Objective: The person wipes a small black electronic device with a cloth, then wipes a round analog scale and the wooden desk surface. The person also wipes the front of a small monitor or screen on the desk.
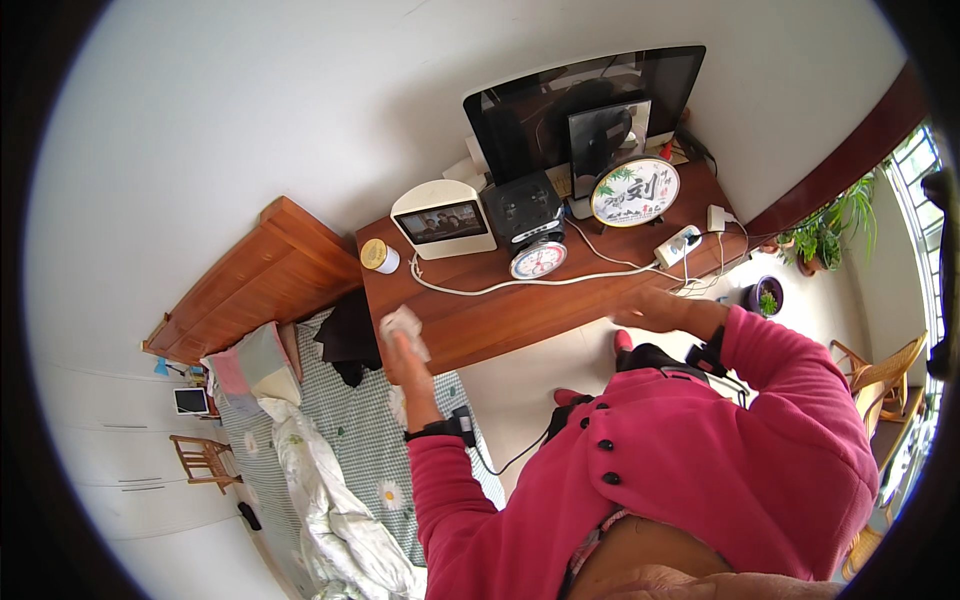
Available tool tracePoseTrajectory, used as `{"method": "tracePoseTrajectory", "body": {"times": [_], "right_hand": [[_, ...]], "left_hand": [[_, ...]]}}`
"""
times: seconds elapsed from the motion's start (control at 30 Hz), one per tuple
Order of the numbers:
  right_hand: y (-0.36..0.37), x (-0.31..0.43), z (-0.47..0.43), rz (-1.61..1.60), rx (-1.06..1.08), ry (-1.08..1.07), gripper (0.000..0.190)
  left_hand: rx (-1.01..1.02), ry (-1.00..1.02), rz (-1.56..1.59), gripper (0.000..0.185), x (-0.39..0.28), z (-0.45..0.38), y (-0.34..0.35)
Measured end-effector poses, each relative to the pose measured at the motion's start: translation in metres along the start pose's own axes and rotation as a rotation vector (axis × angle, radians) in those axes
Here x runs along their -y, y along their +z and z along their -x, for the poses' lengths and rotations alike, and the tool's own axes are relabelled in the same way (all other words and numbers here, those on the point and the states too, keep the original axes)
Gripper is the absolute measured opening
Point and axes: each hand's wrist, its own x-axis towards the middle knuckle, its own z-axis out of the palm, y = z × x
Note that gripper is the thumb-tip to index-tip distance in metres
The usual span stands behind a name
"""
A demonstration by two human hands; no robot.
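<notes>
My left hand is closed around a crumpled whitish cloth at the left front corner of a reddish-brown wooden desk. My right hand hovers by the desk's front edge, farther right. Its fingers are blurred, and I see nothing in them. On the desk, a small jar with a yellow lid stands behind the cloth. Beside it are a white smart display with a lit screen, a black box-shaped device and a round dial gauge.
A large monitor stands at the back, with an oval plaque bearing writing before it. A white cable runs across the desktop to a power strip. The bed lies left; potted plants are on the right.
</notes>
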Motion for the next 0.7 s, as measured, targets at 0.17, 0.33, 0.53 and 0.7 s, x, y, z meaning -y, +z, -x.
{"method": "tracePoseTrajectory", "body": {"times": [0.17,0.33,0.53,0.7], "right_hand": [[-0.007,0.08,-0.09,-0.579,-0.179,0.017,0.053],[-0.005,0.117,-0.132,-1.507,0.243,-0.334,0.062],[0.002,0.105,-0.142,-1.427,-0.016,-0.102,0.044],[-0.006,0.093,-0.15,-1.523,-0.253,-0.005,0.025]], "left_hand": [[0.514,-0.174,0.439,0.053,-0.074,0.065,0.098],[0.756,-0.292,0.679,0.056,-0.118,0.084,0.116],[0.466,-0.248,0.15,0.057,-0.114,0.066,0.144],[0.431,-0.251,0.206,0.056,-0.112,0.043,0.161]]}}
